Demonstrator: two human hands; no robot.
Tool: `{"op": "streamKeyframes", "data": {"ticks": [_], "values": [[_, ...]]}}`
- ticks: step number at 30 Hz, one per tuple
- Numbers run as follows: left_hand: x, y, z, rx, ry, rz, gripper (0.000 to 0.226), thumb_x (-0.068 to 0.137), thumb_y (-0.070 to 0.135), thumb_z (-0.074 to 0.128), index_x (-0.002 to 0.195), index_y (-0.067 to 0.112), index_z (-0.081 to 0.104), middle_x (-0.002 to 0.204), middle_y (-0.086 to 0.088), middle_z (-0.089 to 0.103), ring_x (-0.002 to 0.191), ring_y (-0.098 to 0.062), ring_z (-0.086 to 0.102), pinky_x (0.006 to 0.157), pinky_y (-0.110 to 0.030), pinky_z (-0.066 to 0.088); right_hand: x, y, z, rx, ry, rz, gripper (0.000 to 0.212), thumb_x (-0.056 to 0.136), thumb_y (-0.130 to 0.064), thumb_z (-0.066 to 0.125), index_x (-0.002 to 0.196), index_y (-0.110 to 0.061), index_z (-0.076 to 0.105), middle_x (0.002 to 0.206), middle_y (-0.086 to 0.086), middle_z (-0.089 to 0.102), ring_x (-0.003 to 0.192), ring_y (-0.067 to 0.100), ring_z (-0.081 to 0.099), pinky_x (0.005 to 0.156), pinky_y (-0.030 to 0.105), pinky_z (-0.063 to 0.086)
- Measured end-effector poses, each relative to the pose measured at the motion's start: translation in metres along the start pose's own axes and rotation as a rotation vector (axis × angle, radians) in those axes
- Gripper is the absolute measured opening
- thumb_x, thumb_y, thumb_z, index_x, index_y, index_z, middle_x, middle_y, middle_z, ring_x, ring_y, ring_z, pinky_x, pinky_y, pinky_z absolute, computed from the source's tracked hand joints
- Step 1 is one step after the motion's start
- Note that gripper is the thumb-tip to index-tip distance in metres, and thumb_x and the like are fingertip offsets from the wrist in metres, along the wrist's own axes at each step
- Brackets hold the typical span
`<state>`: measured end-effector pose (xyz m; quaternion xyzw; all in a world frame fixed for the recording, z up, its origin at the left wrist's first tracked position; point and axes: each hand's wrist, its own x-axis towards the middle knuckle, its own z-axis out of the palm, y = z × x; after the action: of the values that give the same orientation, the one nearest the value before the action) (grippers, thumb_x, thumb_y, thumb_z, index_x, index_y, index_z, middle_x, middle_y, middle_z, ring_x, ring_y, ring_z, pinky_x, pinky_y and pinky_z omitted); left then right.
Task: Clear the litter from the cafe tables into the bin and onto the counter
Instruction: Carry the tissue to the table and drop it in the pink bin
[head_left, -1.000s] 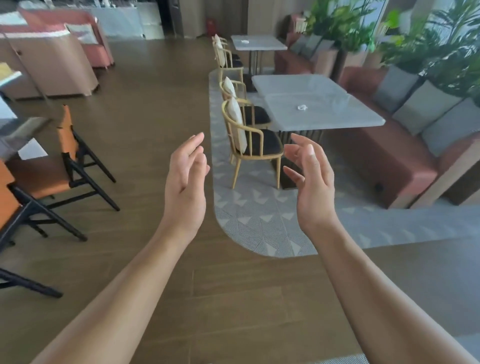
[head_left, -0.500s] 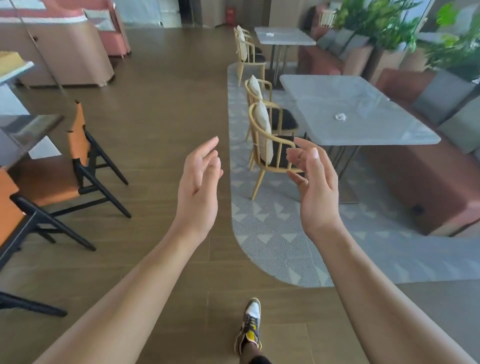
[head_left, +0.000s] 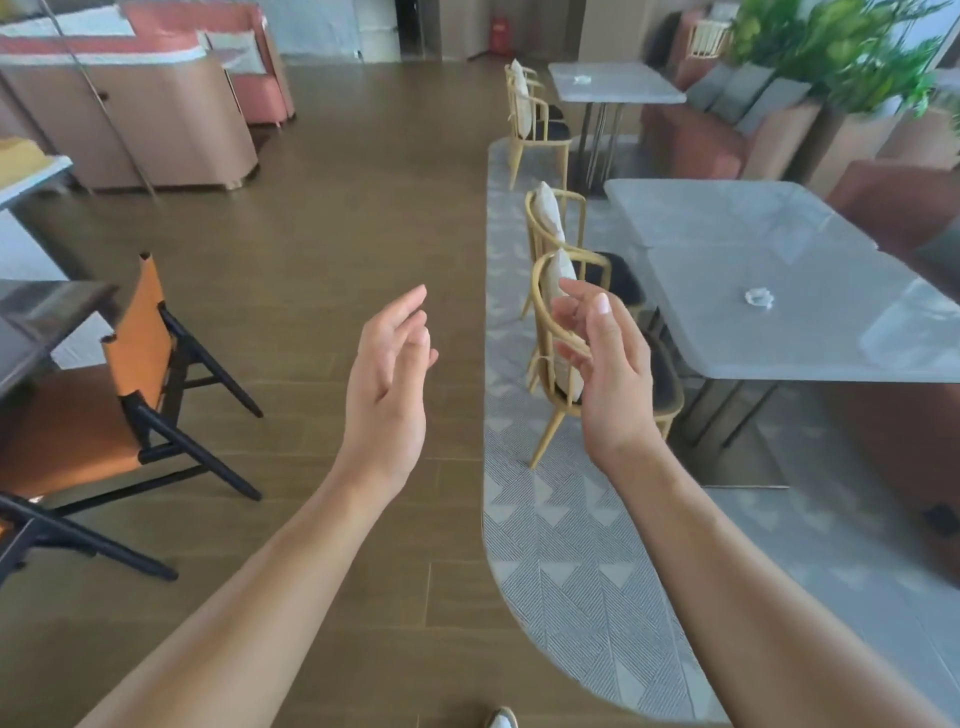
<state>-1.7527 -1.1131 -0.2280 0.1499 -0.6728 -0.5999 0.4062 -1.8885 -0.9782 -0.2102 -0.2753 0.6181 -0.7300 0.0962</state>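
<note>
Both hands up mid-air in front of the person, palms facing each other, well apart. Left hand (head_left: 387, 384): grip apart, fingers loosely straight, nothing in it. Right hand (head_left: 608, 374): grip apart too, fingers relaxed and slightly bent, nothing held.

Task thing: small crumpled white paper litter (head_left: 759, 299) at 2 o'clock from the right hand, lying on the large glossy grey rectangular worktop (head_left: 727, 244), well apart from both hands. Second bit of white crumpled litter (head_left: 580, 79) on the smaller grey square worktop (head_left: 634, 91) far off at 1 o'clock; too small to tell more.

Two yellow wooden armchairs with white back cushions stand along the large worktop's left edge, the nearer one (head_left: 543, 291) partly behind the right hand, the other (head_left: 550, 218) just beyond. A third matching chair (head_left: 524, 109) stands by the far worktop.

Grey triangle-patterned rug (head_left: 566, 571) under the chairs and worktops, at 4 o'clock. Brown wood-plank floor (head_left: 337, 208) under the hands. Orange leather chair with black frame (head_left: 140, 322) at 9 o'clock. Curved tan-fronted unit (head_left: 156, 124) at 11 o'clock. Terracotta sofa with grey cushions (head_left: 691, 135) and green leafy plants (head_left: 831, 47) at 1 o'clock, blurred. White shoe tip (head_left: 501, 719) at 6 o'clock.
</note>
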Motion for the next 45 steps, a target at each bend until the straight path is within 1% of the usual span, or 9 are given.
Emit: {"op": "streamKeyframes", "data": {"ticks": [5,11,16,18,24,27,31,39,45], "values": [[0.088,-0.035,0.0,-0.001,0.018,0.009,0.053,0.101,0.056,0.046,0.147,0.031,0.052,0.154,0.013,0.054,0.143,-0.003,0.051,0.114,-0.04,0.051,0.088,0.033,0.018,-0.032,-0.03,-0.025,0.038,0.098,-0.062,0.043,0.112,-0.048,0.075,0.118,-0.014,0.075,0.122,0.008,0.066,0.107,0.043,0.051],[0.204,-0.095,-0.009,-0.023,0.02,0.006,0.054,0.1,0.057,0.047,0.146,0.031,0.053,0.154,0.01,0.054,0.143,-0.004,0.051,0.114,-0.037,0.051,0.201,0.086,0.058,-0.029,-0.003,-0.008,0.042,0.096,-0.064,0.044,0.114,-0.044,0.076,0.119,-0.01,0.074,0.122,0.011,0.066,0.109,0.045,0.051],[0.326,-0.143,-0.032,-0.016,0.018,-0.003,0.048,0.106,0.047,0.044,0.148,0.026,0.052,0.153,0.009,0.054,0.142,-0.003,0.052,0.114,-0.04,0.051,0.313,0.12,0.113,-0.03,0.017,-0.018,0.044,0.094,-0.064,0.045,0.113,-0.041,0.076,0.114,-0.012,0.073,0.116,0.01,0.066,0.102,0.035,0.049],[0.375,-0.157,-0.043,-0.014,0.018,-0.01,0.051,0.106,0.047,0.044,0.15,0.023,0.052,0.153,0.01,0.055,0.141,-0.001,0.052,0.115,-0.039,0.05,0.359,0.126,0.133,-0.047,0.023,-0.03,0.044,0.094,-0.063,0.044,0.115,-0.039,0.075,0.115,-0.013,0.073,0.116,0.009,0.066,0.102,0.036,0.049],[0.52,-0.195,-0.06,-0.024,-0.01,0.001,0.046,0.104,0.049,0.046,0.145,0.031,0.054,0.151,0.013,0.056,0.14,0.0,0.053,0.113,-0.037,0.052,0.488,0.147,0.183,-0.032,0.076,-0.045,0.051,0.094,-0.064,0.045,0.119,-0.032,0.075,0.12,-0.003,0.074,0.119,0.013,0.068,0.098,0.035,0.049],[0.581,-0.216,-0.059,-0.032,-0.028,0.012,0.048,0.1,0.055,0.047,0.143,0.036,0.055,0.15,0.014,0.057,0.141,-0.001,0.052,0.113,-0.035,0.052,0.543,0.166,0.198,-0.018,0.09,-0.05,0.053,0.093,-0.064,0.045,0.121,-0.028,0.073,0.125,0.008,0.073,0.123,0.023,0.067,0.106,0.044,0.051],[0.666,-0.251,-0.046,-0.03,-0.053,0.018,0.044,0.1,0.055,0.046,0.141,0.039,0.055,0.15,0.014,0.057,0.141,-0.001,0.053,0.112,-0.035,0.053,0.626,0.196,0.206,0.0,0.1,-0.037,0.052,0.095,-0.06,0.045,0.122,-0.025,0.072,0.127,0.011,0.071,0.122,0.024,0.067,0.106,0.044,0.054],[0.848,-0.335,0.026,0.005,-0.097,0.004,0.044,0.107,0.04,0.041,0.147,0.026,0.053,0.15,0.01,0.056,0.142,-0.002,0.052,0.113,-0.035,0.052,0.825,0.266,0.191,-0.003,0.092,-0.056,0.038,0.095,-0.065,0.044,0.111,-0.049,0.074,0.121,-0.006,0.073,0.122,0.014,0.067,0.107,0.047,0.055],[0.985,-0.368,0.076,-0.022,-0.1,0.01,0.044,0.106,0.041,0.043,0.146,0.025,0.053,0.151,0.006,0.056,0.141,-0.001,0.052,0.113,-0.032,0.051,0.983,0.285,0.187,0.012,0.093,-0.084,0.036,0.096,-0.063,0.044,0.109,-0.05,0.075,0.113,-0.011,0.073,0.118,0.015,0.068,0.102,0.043,0.056]]}}
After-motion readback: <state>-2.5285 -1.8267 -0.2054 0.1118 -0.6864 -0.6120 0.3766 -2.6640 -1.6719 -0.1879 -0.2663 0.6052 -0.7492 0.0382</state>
